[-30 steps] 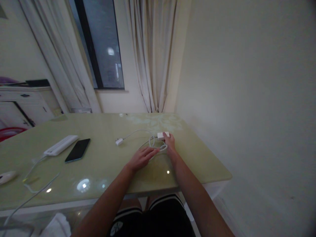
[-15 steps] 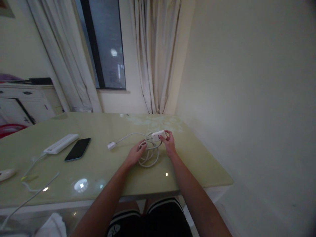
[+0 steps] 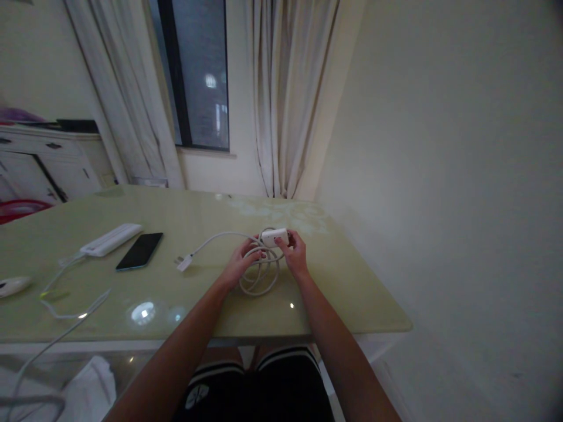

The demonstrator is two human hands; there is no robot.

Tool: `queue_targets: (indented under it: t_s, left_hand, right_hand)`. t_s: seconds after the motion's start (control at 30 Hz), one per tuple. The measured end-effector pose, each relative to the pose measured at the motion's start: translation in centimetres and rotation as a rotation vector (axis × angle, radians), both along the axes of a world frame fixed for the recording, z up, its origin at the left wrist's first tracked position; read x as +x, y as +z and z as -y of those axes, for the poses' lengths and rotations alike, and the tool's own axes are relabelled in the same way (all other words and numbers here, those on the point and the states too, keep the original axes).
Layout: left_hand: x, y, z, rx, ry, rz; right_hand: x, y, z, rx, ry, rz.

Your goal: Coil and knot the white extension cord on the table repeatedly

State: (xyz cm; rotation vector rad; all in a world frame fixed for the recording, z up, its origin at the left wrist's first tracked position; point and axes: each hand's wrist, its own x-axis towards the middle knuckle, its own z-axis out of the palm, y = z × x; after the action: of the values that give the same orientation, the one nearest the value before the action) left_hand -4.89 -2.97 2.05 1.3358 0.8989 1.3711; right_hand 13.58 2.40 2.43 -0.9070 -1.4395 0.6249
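My right hand [image 3: 295,253] grips a small white power strip [image 3: 273,237] by its right end, thumb across the front face. Its cable [image 3: 259,292] hangs in loose loops, and my left hand [image 3: 240,264] is closed around the left side of that coil. From the coil a length of cable arcs left to a white plug [image 3: 185,262], whose metal prongs point left. Both hands are just above the table, close together.
A black phone [image 3: 139,251] lies at the left beside a long white power strip [image 3: 112,239], whose cable trails to the near edge. A white rounded object [image 3: 14,286] sits farther left. The wall borders the table [image 3: 352,293] on the right.
The held power strip has shifted slightly left, closer to my left hand. The plug has moved left and turned, so its prongs now show. The camera view has tilted a little.
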Motion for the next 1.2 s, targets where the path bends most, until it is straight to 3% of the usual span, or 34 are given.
queue_targets:
  t_s: [0.23,0.53,0.67,0.83,0.97,1.1,1.2]
  left_hand:
    - [-0.5,-0.5,-0.4,0.070,0.127,-0.066]
    - [-1.2,-1.3,-0.2,0.326,0.411,-0.483]
    - [-0.9,-1.0,0.4,0.438,0.407,-0.695]
    - [-1.2,-1.2,0.0,0.250,0.363,-0.719]
    - [-1.8,-1.5,-0.9,0.176,0.300,-0.711]
    - [-1.8,-1.8,-1.3,0.130,0.477,-0.823]
    - [-1.8,-1.9,-1.3,0.029,0.604,-0.960]
  right_hand:
    - [0.3,-0.5,-0.4,0.076,-0.050,0.150]
    - [-0.3,-1.7,-0.7,-0.137,0.081,0.100]
    - [-0.5,-1.8,-0.7,-0.168,0.030,0.186]
    - [-0.6,-2.1,-0.9,-0.219,0.211,0.050]
    - [-0.5,-2.1,-0.9,-0.238,0.278,0.030]
    - [-0.6,-2.3,-0.6,-0.344,0.458,-0.043]
    - [-0.8,-2.7,-0.7,-0.380,0.452,-0.055]
